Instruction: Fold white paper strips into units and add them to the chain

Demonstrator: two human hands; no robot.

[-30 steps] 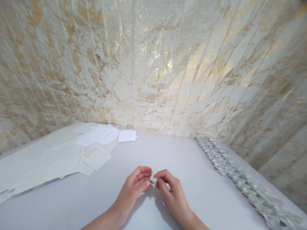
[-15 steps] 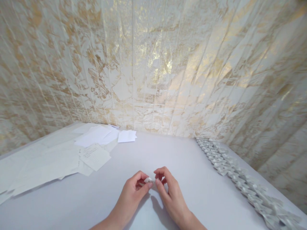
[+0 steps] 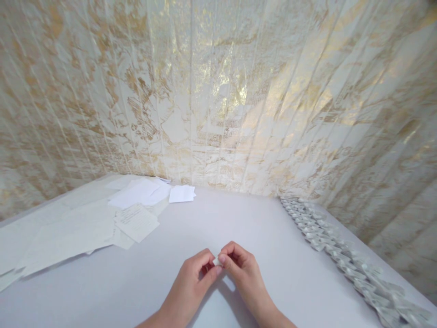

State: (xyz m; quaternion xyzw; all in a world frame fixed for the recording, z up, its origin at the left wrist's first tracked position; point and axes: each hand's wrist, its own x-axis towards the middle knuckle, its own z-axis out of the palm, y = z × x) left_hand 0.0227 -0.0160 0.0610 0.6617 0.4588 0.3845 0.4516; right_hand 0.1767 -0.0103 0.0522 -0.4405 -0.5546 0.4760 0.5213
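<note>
Between my fingertips is a small folded piece of white paper [image 3: 216,261], raised a little above the white table [image 3: 239,218]. My left hand [image 3: 194,278] pinches its left side between thumb and fingers. From the other side, my right hand [image 3: 242,269] has its thumb and index finger closed on the same paper. Most of the piece is hidden by my fingers, so its exact shape does not show. Both hands cast shadows on the tabletop below.
Large loose sheets [image 3: 68,232] and smaller white papers [image 3: 136,193] spread over the left side. A small stack of white slips [image 3: 181,194] lies at the back. Rows of folded paper pieces [image 3: 336,250] run along the right edge. A patterned curtain [image 3: 218,100] hangs behind.
My right thumb and index finger, apart before, have closed on the folded paper. Both hands have come slightly nearer each other, and the view has shifted a little.
</note>
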